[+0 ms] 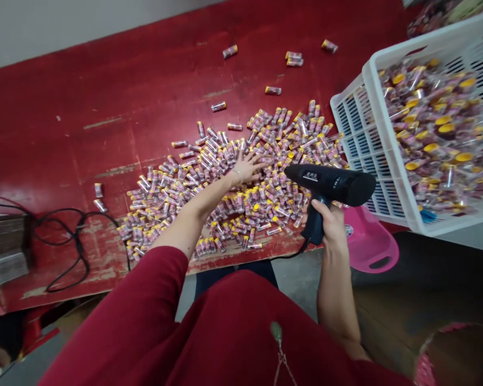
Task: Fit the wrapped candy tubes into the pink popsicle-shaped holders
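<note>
R hand (325,220) clamped on grip of blk heat gun (326,182), nozzle over right part of the pile. L hand (247,167), fingers spread apart, on the pile of small yellow-capped tubes (213,161). Pink scoop (372,246) nearer than pile, to its right; white crate (402,187) w/ more tubes right of pile. Blk cable (80,236) left of pile. Few loose tubes (272,90) beyond pile.

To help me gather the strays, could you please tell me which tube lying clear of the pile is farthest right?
The lone tube, just right of the side-by-side pair; all the other strays lie farther left.
</note>
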Demonstrator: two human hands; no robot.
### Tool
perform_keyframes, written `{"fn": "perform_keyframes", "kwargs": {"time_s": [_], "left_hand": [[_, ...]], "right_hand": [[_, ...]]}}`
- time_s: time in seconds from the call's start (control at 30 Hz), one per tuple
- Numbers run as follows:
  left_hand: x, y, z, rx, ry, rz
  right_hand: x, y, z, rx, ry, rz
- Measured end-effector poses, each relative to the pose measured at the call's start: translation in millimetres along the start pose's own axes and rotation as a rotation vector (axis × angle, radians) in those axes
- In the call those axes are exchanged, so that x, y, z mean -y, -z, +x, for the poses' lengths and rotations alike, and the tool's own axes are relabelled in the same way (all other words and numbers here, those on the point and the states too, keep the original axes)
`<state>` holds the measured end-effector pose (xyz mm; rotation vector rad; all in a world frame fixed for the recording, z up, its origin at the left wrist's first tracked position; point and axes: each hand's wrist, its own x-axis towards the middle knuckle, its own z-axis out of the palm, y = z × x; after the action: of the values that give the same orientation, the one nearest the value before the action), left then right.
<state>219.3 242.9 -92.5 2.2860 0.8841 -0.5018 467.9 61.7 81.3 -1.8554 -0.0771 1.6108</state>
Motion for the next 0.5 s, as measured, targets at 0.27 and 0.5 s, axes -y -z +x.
{"fn": "perform_keyframes", "kwargs": {"time_s": [0.27,0.5], "left_hand": [[58,5.0,-62,-0.122,0.247,-0.030],[68,7.3,-135,-0.312,0.457,-0.132]], "right_hand": [[-7,-25,21,0.248,-0.026,-0.032],[-5,-63,40,0.288,-0.076,-0.067]]}}
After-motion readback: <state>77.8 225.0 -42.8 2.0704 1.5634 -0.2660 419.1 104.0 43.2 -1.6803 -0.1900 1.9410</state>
